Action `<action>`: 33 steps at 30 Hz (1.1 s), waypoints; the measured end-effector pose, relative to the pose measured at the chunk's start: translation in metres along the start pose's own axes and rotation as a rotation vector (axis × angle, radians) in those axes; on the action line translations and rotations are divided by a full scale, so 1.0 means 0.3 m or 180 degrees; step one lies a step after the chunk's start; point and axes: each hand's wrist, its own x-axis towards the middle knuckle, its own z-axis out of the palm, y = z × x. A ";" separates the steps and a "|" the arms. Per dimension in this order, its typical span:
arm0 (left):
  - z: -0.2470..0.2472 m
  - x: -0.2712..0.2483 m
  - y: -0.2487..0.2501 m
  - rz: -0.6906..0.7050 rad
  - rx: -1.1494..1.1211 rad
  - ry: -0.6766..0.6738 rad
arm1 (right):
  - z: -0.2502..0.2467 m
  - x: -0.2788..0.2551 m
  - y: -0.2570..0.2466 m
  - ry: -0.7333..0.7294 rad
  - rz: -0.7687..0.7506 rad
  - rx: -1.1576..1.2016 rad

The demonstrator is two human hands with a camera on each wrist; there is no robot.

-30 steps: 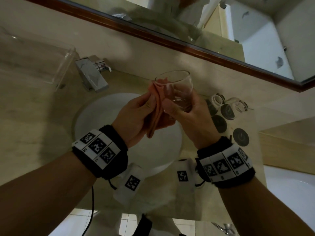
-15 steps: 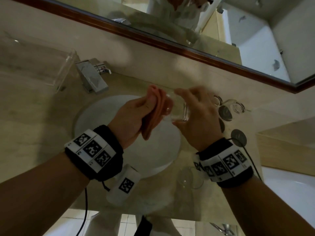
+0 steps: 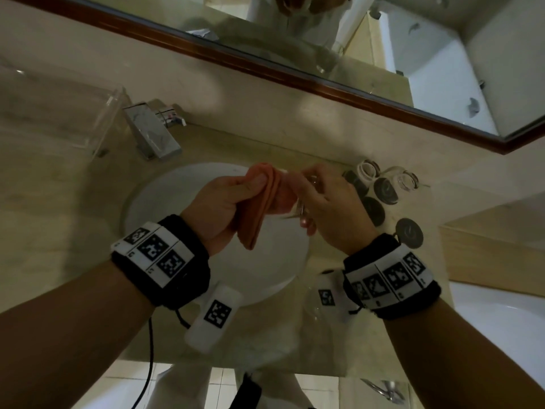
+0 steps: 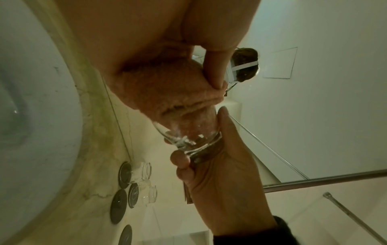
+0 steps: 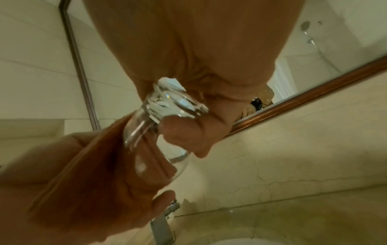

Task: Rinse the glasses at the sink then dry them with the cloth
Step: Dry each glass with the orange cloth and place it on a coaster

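Note:
Over the white sink basin [image 3: 259,270] my right hand [image 3: 327,208] grips a clear drinking glass [image 4: 194,139] round its thick base, tipped on its side with its mouth toward my left hand. My left hand [image 3: 218,208] holds an orange cloth [image 3: 265,202], bunched and pushed into the glass's mouth [image 4: 188,119]. In the right wrist view the glass [image 5: 159,116] lies against my palm, and the cloth shows through its wall. Much of the glass is hidden behind my right hand in the head view.
A chrome tap [image 3: 153,134] stands at the sink's back left beside a clear acrylic box [image 3: 59,113]. Small glass jars [image 3: 407,181] and dark round lids [image 3: 410,233] lie on the marble counter to the right. Another glass [image 3: 315,302] stands near the front edge. A mirror [image 3: 354,39] hangs above.
The glass has gone from upright to tipped sideways and lower over the basin. The cloth has moved from the glass's outside into its mouth.

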 end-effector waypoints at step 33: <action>0.027 0.045 -0.010 0.0035 -0.0177 0.0230 | -0.015 0.017 0.049 -0.0070 -0.0084 0.0593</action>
